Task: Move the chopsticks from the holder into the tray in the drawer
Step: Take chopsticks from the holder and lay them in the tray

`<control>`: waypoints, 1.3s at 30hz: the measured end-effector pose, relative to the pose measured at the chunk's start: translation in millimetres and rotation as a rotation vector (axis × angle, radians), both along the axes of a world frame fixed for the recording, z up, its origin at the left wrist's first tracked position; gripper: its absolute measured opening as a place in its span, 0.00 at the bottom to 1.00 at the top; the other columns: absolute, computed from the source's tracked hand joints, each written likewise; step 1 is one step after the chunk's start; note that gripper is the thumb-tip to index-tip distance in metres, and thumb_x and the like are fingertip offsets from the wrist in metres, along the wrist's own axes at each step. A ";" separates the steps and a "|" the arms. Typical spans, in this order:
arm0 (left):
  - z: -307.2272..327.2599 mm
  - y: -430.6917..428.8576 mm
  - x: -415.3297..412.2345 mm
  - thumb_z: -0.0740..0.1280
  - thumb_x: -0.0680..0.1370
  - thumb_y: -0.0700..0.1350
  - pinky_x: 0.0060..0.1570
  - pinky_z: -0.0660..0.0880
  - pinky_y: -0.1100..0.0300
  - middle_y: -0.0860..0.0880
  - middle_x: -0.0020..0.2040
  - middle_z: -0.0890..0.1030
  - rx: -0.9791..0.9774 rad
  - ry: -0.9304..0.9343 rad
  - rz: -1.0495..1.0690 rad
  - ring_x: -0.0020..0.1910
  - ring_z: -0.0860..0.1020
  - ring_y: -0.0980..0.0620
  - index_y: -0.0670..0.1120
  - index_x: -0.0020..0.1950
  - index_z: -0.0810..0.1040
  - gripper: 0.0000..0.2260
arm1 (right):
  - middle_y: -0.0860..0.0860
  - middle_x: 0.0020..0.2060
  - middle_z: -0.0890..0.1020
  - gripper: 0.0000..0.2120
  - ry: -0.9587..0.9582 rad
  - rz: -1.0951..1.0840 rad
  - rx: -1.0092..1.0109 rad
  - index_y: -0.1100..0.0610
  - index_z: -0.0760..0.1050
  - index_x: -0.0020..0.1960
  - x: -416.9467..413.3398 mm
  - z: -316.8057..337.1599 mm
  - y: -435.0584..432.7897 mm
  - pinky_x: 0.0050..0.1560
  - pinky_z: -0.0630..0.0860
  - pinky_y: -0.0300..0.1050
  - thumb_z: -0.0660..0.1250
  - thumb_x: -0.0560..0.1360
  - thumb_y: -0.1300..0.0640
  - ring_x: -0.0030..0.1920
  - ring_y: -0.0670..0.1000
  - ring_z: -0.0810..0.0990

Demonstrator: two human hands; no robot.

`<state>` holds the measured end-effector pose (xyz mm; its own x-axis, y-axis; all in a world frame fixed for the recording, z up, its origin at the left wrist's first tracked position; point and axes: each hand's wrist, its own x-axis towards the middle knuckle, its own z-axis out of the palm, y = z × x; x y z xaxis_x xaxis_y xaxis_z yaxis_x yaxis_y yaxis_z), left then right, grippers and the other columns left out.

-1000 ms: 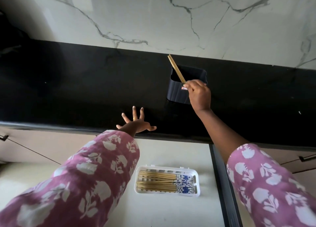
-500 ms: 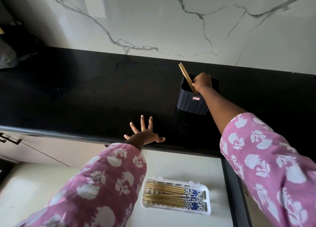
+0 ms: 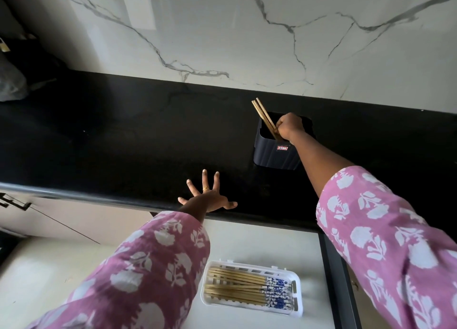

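**Hands.** The right hand (image 3: 290, 127) was closed round the chopsticks (image 3: 263, 114) at the mouth of the holder (image 3: 272, 155). Their upper ends leaned out to the left and their lower ends were inside. The left hand (image 3: 207, 198) lay flat on the counter (image 3: 123, 135) edge, fingers spread, holding nothing.

**Destination.** A bundle (image 3: 237, 288) already lay lengthwise in the tray (image 3: 298, 301) in the open drawer (image 3: 272, 244).

**Handling, as judged.** Light, stiff, thin sticks, smooth and apt to roll or scissor apart (gripping them together near mid-length would serve best). Not fragile.

**Writing.** A small red-and-white label (image 3: 282, 148) sat on the holder's front, its text too small to read. The bundle's ends bore a blue-and-white pattern with no legible lettering.
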<state>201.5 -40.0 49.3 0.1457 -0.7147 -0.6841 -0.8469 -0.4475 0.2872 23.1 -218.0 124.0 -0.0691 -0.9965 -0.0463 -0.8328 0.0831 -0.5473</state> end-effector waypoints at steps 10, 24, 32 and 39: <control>-4.9 -0.9 1.2 0.64 0.72 0.66 0.65 0.43 0.26 0.57 0.74 0.27 -0.018 -0.007 -0.002 0.72 0.29 0.35 0.62 0.74 0.33 0.45 | 0.62 0.50 0.83 0.07 -0.105 0.011 -0.296 0.68 0.78 0.51 -10.8 39.3 19.4 0.49 0.74 0.41 0.67 0.73 0.67 0.50 0.56 0.81; -7.3 -1.1 7.5 0.62 0.71 0.70 0.69 0.41 0.32 0.52 0.76 0.31 -0.012 -0.005 -0.045 0.71 0.29 0.31 0.59 0.76 0.35 0.45 | 0.56 0.41 0.83 0.05 -0.445 -0.015 -0.651 0.67 0.79 0.48 -13.5 65.5 122.3 0.42 0.75 0.32 0.68 0.73 0.65 0.41 0.49 0.79; -15.6 -2.0 5.8 0.61 0.70 0.71 0.69 0.41 0.31 0.51 0.77 0.32 -0.054 -0.056 -0.073 0.72 0.30 0.31 0.58 0.76 0.35 0.46 | 0.59 0.39 0.84 0.05 -0.553 0.133 -0.302 0.66 0.80 0.47 -1.7 -4.2 201.5 0.45 0.77 0.43 0.70 0.71 0.67 0.39 0.49 0.81; -20.4 3.8 7.6 0.60 0.70 0.71 0.69 0.42 0.31 0.52 0.77 0.34 -0.097 -0.058 -0.072 0.73 0.31 0.32 0.59 0.76 0.37 0.45 | 0.59 0.44 0.85 0.06 -0.163 0.473 0.163 0.64 0.81 0.48 -3.7 -95.1 271.9 0.44 0.73 0.40 0.68 0.72 0.65 0.45 0.56 0.83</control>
